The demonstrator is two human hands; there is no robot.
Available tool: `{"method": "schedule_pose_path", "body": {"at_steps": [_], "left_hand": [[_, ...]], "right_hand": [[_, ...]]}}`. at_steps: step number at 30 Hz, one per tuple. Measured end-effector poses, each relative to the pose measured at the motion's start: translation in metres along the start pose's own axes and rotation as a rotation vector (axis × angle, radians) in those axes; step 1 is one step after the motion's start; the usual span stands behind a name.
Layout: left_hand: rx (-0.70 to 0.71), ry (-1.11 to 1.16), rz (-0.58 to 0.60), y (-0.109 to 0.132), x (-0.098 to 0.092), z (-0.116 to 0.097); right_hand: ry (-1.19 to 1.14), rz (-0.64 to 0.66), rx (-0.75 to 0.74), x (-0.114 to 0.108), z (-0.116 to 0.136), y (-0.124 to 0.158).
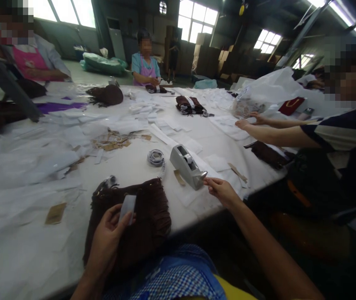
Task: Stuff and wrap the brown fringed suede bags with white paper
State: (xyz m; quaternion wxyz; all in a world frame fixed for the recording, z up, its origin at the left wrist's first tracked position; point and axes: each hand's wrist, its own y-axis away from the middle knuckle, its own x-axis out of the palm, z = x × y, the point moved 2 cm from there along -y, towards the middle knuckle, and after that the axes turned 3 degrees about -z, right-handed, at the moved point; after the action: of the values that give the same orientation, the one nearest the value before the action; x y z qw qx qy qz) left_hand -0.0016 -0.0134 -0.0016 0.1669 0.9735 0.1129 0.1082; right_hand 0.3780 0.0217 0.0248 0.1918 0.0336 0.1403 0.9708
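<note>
One tape dispenser [185, 166] seen; one coiled strap [155, 157]; one white card [130, 205]; at least five brown bundles [151, 212] counted; two wearer's hands [110, 225]; at least four other people [146, 68]; white sheets [56, 158] too many to be counted.

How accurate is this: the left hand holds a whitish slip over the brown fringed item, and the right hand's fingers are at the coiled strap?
One error: the right hand's fingers are at the front end of the tape dispenser, as the head view shows. The left hand does hold a whitish slip over the brown fringed item.
</note>
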Motion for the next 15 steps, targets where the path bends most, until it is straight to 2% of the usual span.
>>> {"method": "schedule_pose_path", "body": {"at_steps": [4, 8, 11, 15], "left_hand": [[-0.001, 0.022, 0.03, -0.001, -0.001, 0.001], [0.019, 0.026, 0.057, 0.001, -0.002, 0.001], [0.059, 0.02, 0.082, 0.003, -0.002, -0.001], [0.073, 0.02, 0.108, 0.005, -0.001, -0.003]], "right_hand": [[0.125, -0.066, -0.106, 0.0, -0.011, -0.008], [0.143, -0.079, -0.074, 0.007, -0.015, 0.008], [0.131, 0.101, -0.136, 0.039, -0.008, 0.036], [0.193, 0.508, -0.161, 0.117, 0.001, 0.077]]}}
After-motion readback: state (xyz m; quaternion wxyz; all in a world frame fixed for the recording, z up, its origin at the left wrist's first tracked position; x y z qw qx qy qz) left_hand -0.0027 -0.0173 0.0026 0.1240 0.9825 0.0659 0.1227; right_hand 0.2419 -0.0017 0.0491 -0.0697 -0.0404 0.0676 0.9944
